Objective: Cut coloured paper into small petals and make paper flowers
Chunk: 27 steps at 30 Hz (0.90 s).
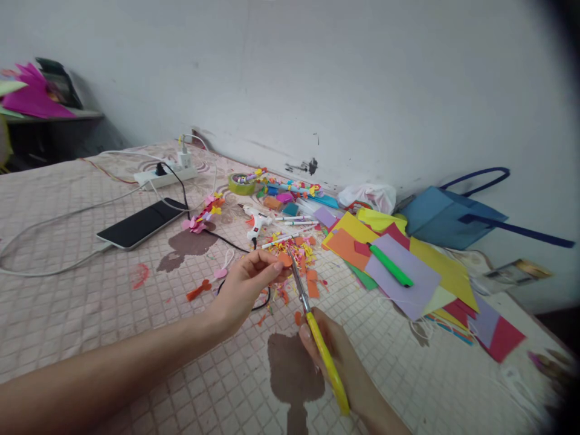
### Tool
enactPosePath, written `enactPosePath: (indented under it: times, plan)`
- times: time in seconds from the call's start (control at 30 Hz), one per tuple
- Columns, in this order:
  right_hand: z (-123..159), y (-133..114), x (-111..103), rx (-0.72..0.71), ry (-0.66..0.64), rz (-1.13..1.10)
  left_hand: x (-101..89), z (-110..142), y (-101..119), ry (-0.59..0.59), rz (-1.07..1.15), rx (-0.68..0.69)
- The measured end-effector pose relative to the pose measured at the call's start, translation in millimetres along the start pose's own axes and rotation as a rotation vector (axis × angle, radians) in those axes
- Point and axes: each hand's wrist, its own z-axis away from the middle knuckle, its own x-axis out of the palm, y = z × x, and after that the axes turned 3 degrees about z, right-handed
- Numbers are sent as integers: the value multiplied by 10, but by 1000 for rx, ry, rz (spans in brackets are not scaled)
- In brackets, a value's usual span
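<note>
Between thumb and fingers, my left hand (pixel 247 284) pinches a small piece of orange paper (pixel 285 260). My right hand (pixel 330 341) is closed around the yellow handle of a pair of scissors (pixel 325 356). The scissor blades point away from me, and their tips reach the right edge of the orange paper; whether they are cutting I cannot tell. Loose orange paper scraps (pixel 312 284) lie just beyond the blades, beside a heap of small colourful clippings (pixel 294 249). An orange paper cut-out (pixel 198 290) lies left of my left hand.
A white glue gun (pixel 256 222) with a black cord lies behind my hands. Coloured paper sheets (pixel 403 272) with a green cutter (pixel 390 266) spread at the right, before a blue bag (pixel 453 217). At the left are a phone (pixel 142 223) and a power strip (pixel 167 175).
</note>
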Motion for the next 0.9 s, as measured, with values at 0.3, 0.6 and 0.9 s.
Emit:
enactPosePath:
  times: [0.3,0.6,0.9]
  plan:
    - [1,-61,-3,41,-2,-23,-1,4,2,-11,16,-1]
    - [-1,28,21,49,-17,-8,-35,-37,-26,-21,52,-4]
    - [0,22,1,74,-34,-8,-22,-40,4,16,76,-9]
